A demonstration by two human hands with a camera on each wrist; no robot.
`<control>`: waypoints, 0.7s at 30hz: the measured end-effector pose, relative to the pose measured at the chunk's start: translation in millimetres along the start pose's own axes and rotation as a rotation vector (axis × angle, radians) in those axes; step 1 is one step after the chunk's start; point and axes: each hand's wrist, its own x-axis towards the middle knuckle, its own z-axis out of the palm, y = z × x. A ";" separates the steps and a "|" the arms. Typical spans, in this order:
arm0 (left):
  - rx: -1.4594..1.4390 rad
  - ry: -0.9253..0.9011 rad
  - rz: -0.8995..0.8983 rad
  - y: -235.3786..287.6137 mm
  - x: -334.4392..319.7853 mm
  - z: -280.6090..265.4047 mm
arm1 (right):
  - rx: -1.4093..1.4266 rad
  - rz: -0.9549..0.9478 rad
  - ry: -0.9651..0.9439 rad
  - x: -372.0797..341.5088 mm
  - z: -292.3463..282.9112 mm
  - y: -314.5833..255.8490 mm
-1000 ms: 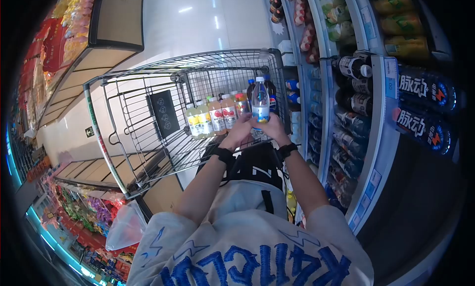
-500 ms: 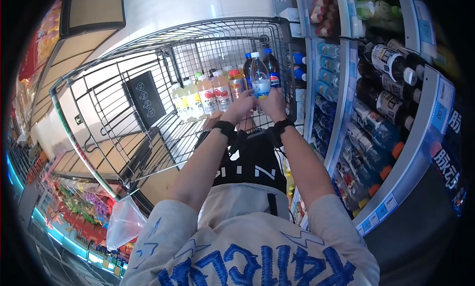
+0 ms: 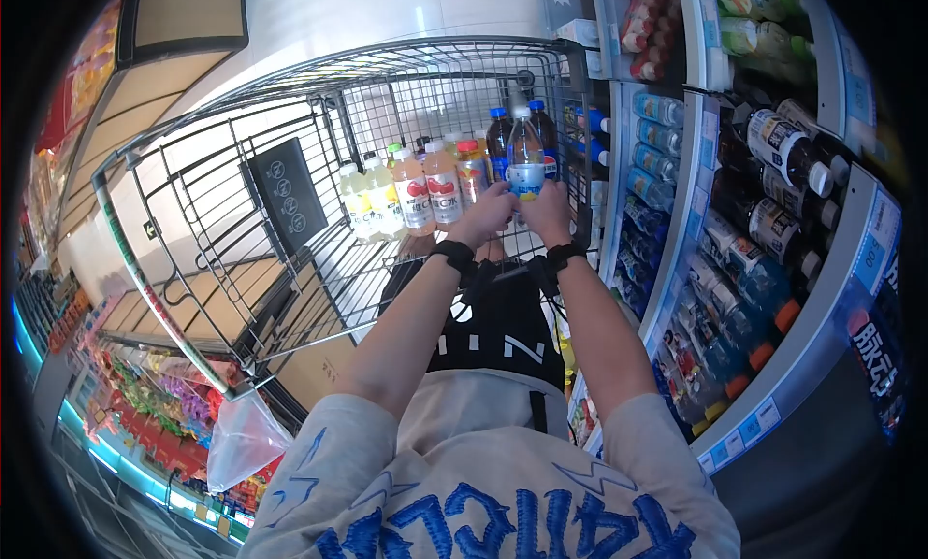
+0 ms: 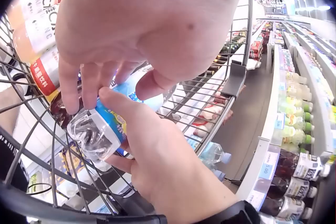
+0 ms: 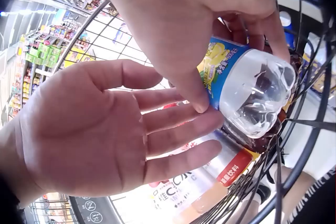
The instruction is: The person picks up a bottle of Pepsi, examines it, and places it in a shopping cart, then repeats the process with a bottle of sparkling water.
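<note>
Blue-labelled clear bottle just ahead, long axis roughly upright; right hand nearer, gripping it; left hand touching, fingers straight.

The clear plastic bottle has a pale cap, a ribbed, lobed base and a blue wraparound label printed with yellow lemons; it looks colourless throughout. It is held roughly upright within the shopping cart, just in front of two blue-capped bottles of dark drink; whether its base touches the cart floor cannot be told
</note>
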 end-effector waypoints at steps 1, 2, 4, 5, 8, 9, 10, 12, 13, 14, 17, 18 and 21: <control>-0.003 0.003 -0.003 -2.0 1.8 -1.8 | -0.017 0.005 0.005 0.4 1.0 2.6; -0.023 -0.002 -0.022 -1.2 0.5 -2.5 | -0.035 0.010 0.008 -2.1 -0.7 0.8; -0.047 -0.007 -0.047 -2.1 -4.0 -1.6 | -0.054 0.014 -0.006 -7.2 -5.3 -2.2; -0.026 -0.007 -0.057 -3.6 -2.7 -1.3 | -0.068 0.018 -0.009 -8.4 -7.2 -2.5; 0.002 -0.009 -0.055 -4.0 2.4 0.0 | -0.053 -0.002 0.007 -6.7 -3.6 2.5; 0.005 -0.007 -0.051 -5.5 3.1 0.8 | -0.052 0.004 0.008 -5.1 -0.5 5.7; 0.008 -0.011 -0.055 -6.9 4.2 0.8 | -0.031 -0.019 0.024 -3.2 2.6 8.9; -0.044 -0.008 -0.043 -9.1 8.4 -1.8 | -0.012 -0.040 0.039 -3.0 2.2 8.4; -0.045 -0.010 -0.046 -9.8 10.8 -3.2 | -0.014 -0.039 0.044 -2.7 2.0 7.8; -0.060 -0.017 -0.049 -10.2 12.7 -4.5 | -0.017 -0.038 0.049 -3.3 1.7 6.9; -0.085 -0.035 -0.048 -11.3 17.8 -7.6 | -0.026 -0.049 0.068 -5.4 -1.1 3.7; -0.095 -0.043 -0.039 -12.0 19.1 -7.7 | -0.026 -0.048 0.068 -6.6 -2.7 2.1; -0.047 -0.024 -0.036 -9.1 13.4 -6.2 | -0.043 -0.033 0.049 -6.8 -2.6 -0.7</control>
